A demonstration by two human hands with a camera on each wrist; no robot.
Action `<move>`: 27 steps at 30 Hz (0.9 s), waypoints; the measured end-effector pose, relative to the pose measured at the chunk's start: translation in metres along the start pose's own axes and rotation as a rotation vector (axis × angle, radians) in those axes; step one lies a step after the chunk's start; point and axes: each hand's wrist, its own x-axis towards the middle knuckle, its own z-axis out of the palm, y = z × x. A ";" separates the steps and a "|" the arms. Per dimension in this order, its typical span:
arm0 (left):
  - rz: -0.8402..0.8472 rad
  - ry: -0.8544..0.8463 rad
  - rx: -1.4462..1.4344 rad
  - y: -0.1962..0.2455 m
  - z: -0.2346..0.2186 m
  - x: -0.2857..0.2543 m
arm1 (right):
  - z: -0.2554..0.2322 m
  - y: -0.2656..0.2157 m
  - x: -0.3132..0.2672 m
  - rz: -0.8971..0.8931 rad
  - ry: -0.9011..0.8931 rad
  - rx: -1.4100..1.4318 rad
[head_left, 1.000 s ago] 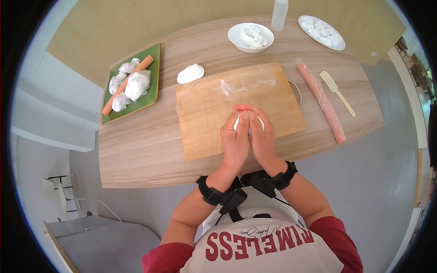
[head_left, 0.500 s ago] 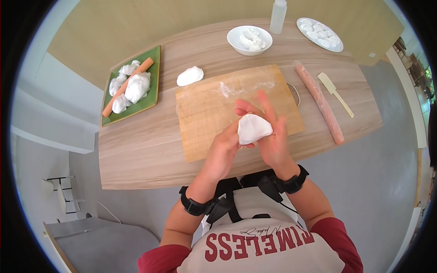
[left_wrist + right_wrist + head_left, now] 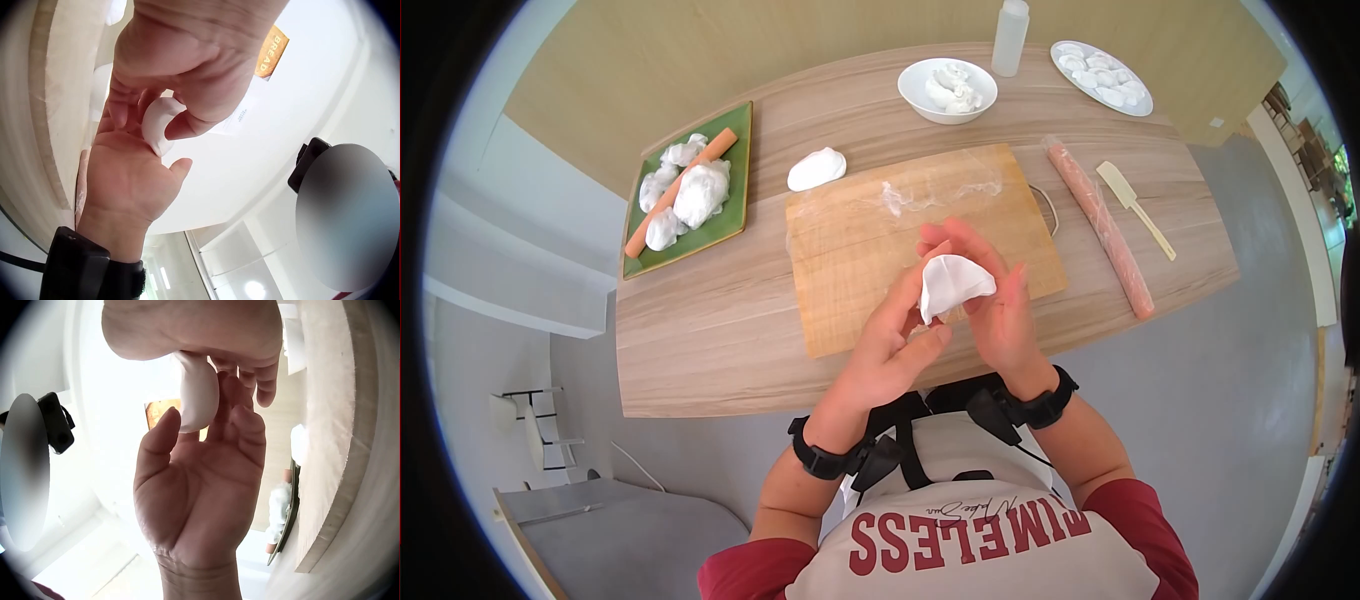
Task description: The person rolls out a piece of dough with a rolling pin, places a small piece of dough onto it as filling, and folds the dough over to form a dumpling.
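Observation:
A white half-moon dumpling is held up over the near edge of the wooden board. My left hand grips it between thumb and fingers. In the left wrist view, that thumb lies against the dumpling. Beside it, my right hand has its palm turned toward the dumpling, thumb apart and fingers extended behind it. The right wrist view shows the smooth curved side of the dumpling between the two hands.
Clear film lies along the board's far side, near a flat white oval piece. Left: a green tray with wrapped white lumps and an orange stick. Behind: a white bowl, bottle, dumpling plate. Right: a film-wrapped pink roll, spatula.
My hands were pressed together around the dumpling, then parted and uncovered it. Since then the left thumb has dropped toward its lower tip and the dumpling has tilted slightly.

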 end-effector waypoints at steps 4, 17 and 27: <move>0.041 -0.013 0.116 -0.007 -0.003 -0.001 | 0.003 -0.002 -0.001 0.009 0.002 0.016; 0.027 0.065 0.107 -0.005 0.001 -0.002 | 0.007 -0.006 -0.002 -0.001 0.040 -0.014; 0.275 0.090 0.382 0.001 0.006 -0.001 | 0.015 -0.013 -0.002 -0.019 0.009 -0.050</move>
